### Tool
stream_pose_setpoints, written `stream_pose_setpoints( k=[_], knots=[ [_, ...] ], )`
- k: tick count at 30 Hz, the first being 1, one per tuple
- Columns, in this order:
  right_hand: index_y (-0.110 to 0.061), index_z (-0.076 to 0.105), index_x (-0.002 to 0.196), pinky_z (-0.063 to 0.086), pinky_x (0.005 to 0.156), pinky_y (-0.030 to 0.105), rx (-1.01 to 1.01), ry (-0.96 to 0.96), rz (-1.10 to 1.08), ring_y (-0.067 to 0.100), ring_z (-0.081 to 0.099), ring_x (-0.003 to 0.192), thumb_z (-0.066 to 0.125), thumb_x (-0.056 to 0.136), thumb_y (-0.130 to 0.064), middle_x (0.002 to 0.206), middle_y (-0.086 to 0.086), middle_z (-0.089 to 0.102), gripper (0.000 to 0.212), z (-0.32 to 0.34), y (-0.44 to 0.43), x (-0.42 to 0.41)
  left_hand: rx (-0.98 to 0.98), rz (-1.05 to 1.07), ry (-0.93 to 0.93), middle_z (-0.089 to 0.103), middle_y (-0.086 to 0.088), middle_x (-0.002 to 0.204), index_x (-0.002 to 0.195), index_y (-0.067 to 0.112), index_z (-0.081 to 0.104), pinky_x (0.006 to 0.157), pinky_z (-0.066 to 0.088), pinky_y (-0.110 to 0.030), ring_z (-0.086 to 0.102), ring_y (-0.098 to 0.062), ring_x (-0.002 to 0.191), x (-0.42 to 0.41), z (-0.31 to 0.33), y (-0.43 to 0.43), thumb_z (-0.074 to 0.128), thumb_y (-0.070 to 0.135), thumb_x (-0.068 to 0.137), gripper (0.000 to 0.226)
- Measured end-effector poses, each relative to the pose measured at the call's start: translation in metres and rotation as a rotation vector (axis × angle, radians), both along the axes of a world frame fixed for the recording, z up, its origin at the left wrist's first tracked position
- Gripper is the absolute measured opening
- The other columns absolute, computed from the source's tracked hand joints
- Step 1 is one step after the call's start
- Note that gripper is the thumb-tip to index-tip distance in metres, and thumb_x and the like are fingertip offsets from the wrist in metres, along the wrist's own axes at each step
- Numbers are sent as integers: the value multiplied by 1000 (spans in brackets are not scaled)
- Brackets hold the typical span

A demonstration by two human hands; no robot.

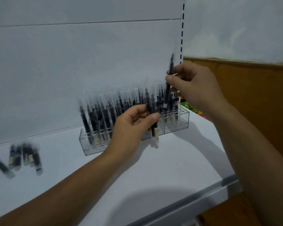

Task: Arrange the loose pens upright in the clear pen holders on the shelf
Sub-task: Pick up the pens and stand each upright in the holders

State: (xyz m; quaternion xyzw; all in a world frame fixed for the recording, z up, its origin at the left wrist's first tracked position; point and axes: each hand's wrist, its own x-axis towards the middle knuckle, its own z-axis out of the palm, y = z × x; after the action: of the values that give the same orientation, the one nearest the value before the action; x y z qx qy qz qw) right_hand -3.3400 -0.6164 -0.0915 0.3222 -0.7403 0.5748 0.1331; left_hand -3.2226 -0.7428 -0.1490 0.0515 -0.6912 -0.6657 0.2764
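Observation:
Two clear pen holders (pixel 178 126) stand side by side on the white shelf (pixel 153 168), packed with several upright black pens. My left hand (pixel 129 126) is in front of the holders and grips two black pens (pixel 154 128) upright, their lower ends just above the shelf. My right hand (pixel 194 85) is above the right holder, pinching one black pen (pixel 169 82) that points upward, its lower end among the standing pens. Several loose pens (pixel 25 155) lie on the shelf at the far left. The picture is blurred by motion.
The shelf's white back panel (pixel 88 62) rises behind the holders, with a slotted upright (pixel 182 38) at its right edge. A grey strip (pixel 194 199) marks the shelf's front edge. A brown wall (pixel 252 95) is to the right, with colourful goods (pixel 191 108) behind the right holder.

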Motion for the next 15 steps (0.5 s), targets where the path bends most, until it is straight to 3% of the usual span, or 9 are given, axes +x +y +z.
stream_pose_setpoints(
  k=[4, 10, 15],
  knots=[
    [-17, 69, 101, 59, 78, 38, 63, -14, -17, 13, 69, 82, 71, 88, -27, 87, -2, 71, 16, -14, -10, -10, 21, -38, -34, 67, -23, 93, 96, 3, 68, 74, 57, -24, 67, -19, 79, 0, -18, -7, 67, 2, 82, 14],
    [-20, 68, 100, 57, 80, 41, 150, 42, -59, 14, 67, 84, 70, 88, -31, 88, -4, 70, 16, -26, -20, -16, 42, -83, -59, 73, -13, 88, 96, 2, 69, 73, 58, -25, 68, -15, 77, -4, -24, -9, 66, 3, 81, 15],
    [-23, 67, 95, 57, 77, 44, 134, 40, -95, 15, 68, 83, 71, 87, -31, 85, -5, 70, 11, -29, -22, -20, 96, -101, -60, 72, -15, 88, 97, 1, 68, 83, 57, -39, 67, -22, 81, -5, -26, -10, 67, 6, 78, 20]
  ],
)
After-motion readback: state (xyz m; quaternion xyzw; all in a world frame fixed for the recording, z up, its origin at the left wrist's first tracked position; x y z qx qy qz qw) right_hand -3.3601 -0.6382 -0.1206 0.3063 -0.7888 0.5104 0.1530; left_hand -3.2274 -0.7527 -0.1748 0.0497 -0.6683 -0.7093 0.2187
